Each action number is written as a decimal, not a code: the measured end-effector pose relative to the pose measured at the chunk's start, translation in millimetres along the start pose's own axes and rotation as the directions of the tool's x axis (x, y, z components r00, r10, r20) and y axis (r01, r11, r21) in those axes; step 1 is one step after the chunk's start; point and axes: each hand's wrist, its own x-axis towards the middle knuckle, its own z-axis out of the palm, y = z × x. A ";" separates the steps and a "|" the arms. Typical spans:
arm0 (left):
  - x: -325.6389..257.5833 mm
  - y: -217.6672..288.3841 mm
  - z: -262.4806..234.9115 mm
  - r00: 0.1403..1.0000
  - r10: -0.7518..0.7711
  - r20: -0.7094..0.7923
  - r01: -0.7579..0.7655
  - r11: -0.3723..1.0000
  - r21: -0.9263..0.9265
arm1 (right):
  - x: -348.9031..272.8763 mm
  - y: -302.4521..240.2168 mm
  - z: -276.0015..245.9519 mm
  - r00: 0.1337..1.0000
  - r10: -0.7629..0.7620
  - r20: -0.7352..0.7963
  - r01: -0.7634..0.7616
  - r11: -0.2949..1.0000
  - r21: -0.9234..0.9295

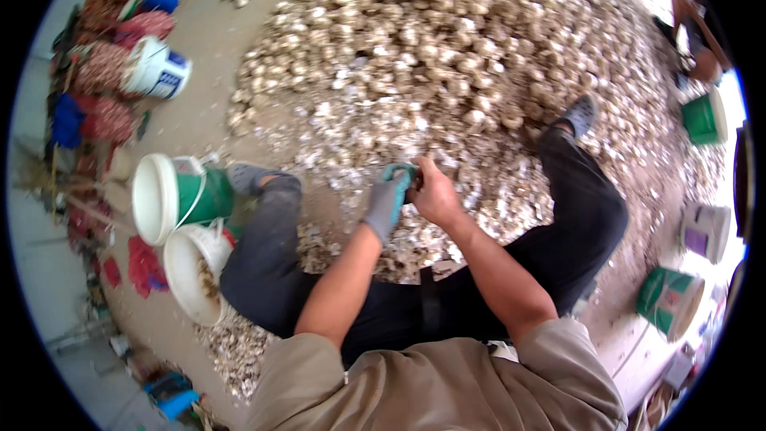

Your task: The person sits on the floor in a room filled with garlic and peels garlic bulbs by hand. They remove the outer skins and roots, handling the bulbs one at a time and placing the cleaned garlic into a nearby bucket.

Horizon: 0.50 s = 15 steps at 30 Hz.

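While seated on the ground among garlic, a person works a bulb between both hands.

Left hand (pixel 388 201), in a grey and teal glove, is closed around a small dark garlic bulb (pixel 416 181) held above the lap; bare right hand (pixel 435 191) grips the same bulb from the other side, fingers curled over it; a huge heap of garlic bulbs (pixel 431 40) spreads ahead of the legs, loose skins littering the floor; beside the left knee lie a tipped green bucket (pixel 179 195) and a white bucket (pixel 194 271); another green bucket (pixel 669 299) stands to the right.
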 end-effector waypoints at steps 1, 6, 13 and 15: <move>1.1 -10.8 0.7 0.995 -0.023 -0.093 0.021 0.999 -0.027 | -4.7 3.3 -1.0 0.997 0.007 0.077 -0.006 1.000 -0.015; 24.2 29.8 -126.1 0.972 -0.034 -0.234 -0.032 0.961 -0.275 | 0.9 -8.2 32.2 0.974 -0.081 0.213 0.004 0.940 0.340; -74.8 238.4 -310.5 0.765 0.241 -0.598 -0.616 0.544 -0.569 | 19.2 29.7 23.7 0.981 0.150 0.120 -0.163 0.980 0.111; -55.4 245.7 -319.4 0.675 0.158 -0.721 -0.652 0.586 -0.482 | 22.0 35.2 15.0 0.970 0.200 0.135 -0.209 0.976 0.057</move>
